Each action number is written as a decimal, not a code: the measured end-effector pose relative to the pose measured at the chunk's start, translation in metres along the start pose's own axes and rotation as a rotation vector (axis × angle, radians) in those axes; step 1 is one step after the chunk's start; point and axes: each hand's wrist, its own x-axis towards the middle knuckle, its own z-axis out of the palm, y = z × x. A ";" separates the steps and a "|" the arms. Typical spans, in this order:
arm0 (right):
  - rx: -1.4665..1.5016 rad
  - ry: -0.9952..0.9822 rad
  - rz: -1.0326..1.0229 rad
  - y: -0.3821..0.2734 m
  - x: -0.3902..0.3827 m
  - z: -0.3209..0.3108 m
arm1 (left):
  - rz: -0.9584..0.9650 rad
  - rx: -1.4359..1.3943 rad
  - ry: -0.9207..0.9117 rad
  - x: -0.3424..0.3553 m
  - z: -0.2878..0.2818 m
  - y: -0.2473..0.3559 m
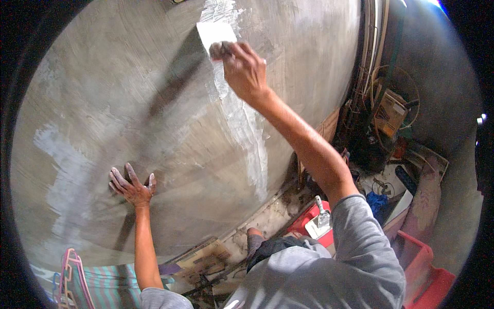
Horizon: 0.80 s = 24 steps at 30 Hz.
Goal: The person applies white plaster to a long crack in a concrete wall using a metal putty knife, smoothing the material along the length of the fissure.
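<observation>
High on a grey plastered wall [170, 129], my right hand [246, 72] grips a wide putty knife [215, 33] by its handle. Its pale, broad blade lies at the upper part of a white putty strip [239, 121] that runs down the wall. Lower and to the left, my left hand [135, 190] rests against the wall with spread fingers, white residue on their tips, and holds nothing. Farther left is a whitish patch [67, 175]. Beside my right upper arm, a smaller putty knife [323, 213] lies on a white container [315, 227] on a red surface [303, 219].
Hangers [67, 278] and a green striped cloth [108, 283] are at lower left. Red plastic furniture [432, 278] stands at lower right. A cardboard box [391, 110], a blue bundle [377, 203] and upright pipes [375, 46] crowd the right side. Flat boards [206, 257] lie along the wall's foot.
</observation>
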 end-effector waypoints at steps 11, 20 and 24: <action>0.121 -0.540 0.023 -0.030 -0.231 -0.043 | -0.001 -0.027 0.010 0.003 0.000 0.001; -0.001 -0.023 0.065 0.040 -0.079 -0.048 | 0.002 -0.046 -0.013 0.002 0.000 0.003; -0.033 0.119 0.031 0.057 0.014 -0.031 | 0.008 -0.035 0.009 -0.001 0.001 -0.003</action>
